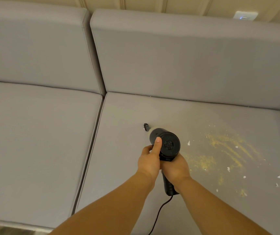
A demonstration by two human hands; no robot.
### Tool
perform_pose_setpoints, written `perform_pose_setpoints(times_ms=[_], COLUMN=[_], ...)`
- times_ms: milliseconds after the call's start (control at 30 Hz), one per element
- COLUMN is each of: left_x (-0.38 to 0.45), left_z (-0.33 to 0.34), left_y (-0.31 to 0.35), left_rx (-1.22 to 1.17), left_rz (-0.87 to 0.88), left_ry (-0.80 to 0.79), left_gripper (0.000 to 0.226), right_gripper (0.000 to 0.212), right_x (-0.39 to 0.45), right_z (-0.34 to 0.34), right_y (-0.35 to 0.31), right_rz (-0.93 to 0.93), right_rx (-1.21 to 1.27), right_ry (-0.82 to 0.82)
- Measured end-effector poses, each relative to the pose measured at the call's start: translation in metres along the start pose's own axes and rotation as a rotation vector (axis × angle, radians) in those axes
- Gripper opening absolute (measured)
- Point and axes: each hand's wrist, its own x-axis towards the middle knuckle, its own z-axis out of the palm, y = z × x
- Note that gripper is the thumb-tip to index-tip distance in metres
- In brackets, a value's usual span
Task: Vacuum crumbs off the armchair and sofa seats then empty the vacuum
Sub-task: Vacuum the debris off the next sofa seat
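A grey sofa (pixel 39 136) fills the view, its left seat cushion (pixel 34 133) meeting the right seat cushion (pixel 136 114) along a dark seam that runs from the back corner down to the front edge. Just right of that seam, the left hand (pixel 150 159) wraps the neck of a black handheld vacuum (pixel 167 144), thumb lying straight up along the barrel. The vacuum's narrow nozzle (pixel 146 126) points toward the back edge of the right cushion and seems to touch the fabric beside a small white scrap, though the contact is hard to make out. The right hand (pixel 175 168) curls around the handle below the round rear housing, and a black cord (pixel 159 212) trails from the handle's end toward the front edge. Further right, yellowish crumbs (pixel 227 150) and white bits (pixel 228 169) lie scattered over the cushion toward its right edge.
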Motion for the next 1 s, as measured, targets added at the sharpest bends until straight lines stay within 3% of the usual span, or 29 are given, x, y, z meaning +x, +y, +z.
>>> perform_pose_setpoints(times_ms=[367,567,767,867,1000], left_x=[-0.02,-0.017,-0.017,-0.013,0.001], left_z=[0.001,-0.021,-0.011,-0.003,-0.012], left_y=[-0.019,-0.024,-0.023,-0.019,-0.009], left_rx=[-0.002,-0.024,-0.008,0.017,0.008], left_rz=[-0.001,0.029,-0.019,-0.027,0.027], left_ry=[0.033,0.086,-0.068,-0.094,0.018], left_gripper=[0.062,0.055,0.031,0.04,0.047], right_gripper=[0.019,0.03,0.035,0.032,0.028], right_x=[-0.021,-0.025,-0.03,-0.025,-0.011], right_z=[-0.006,0.019,0.009,0.004,0.018], right_y=[0.015,0.014,0.021,0.018,0.002], right_rz=[0.001,-0.011,0.01,0.013,-0.004], right_rx=[-0.012,0.022,0.014,0.046,0.087], right_ry=[-0.011,-0.069,0.076,0.097,-0.012])
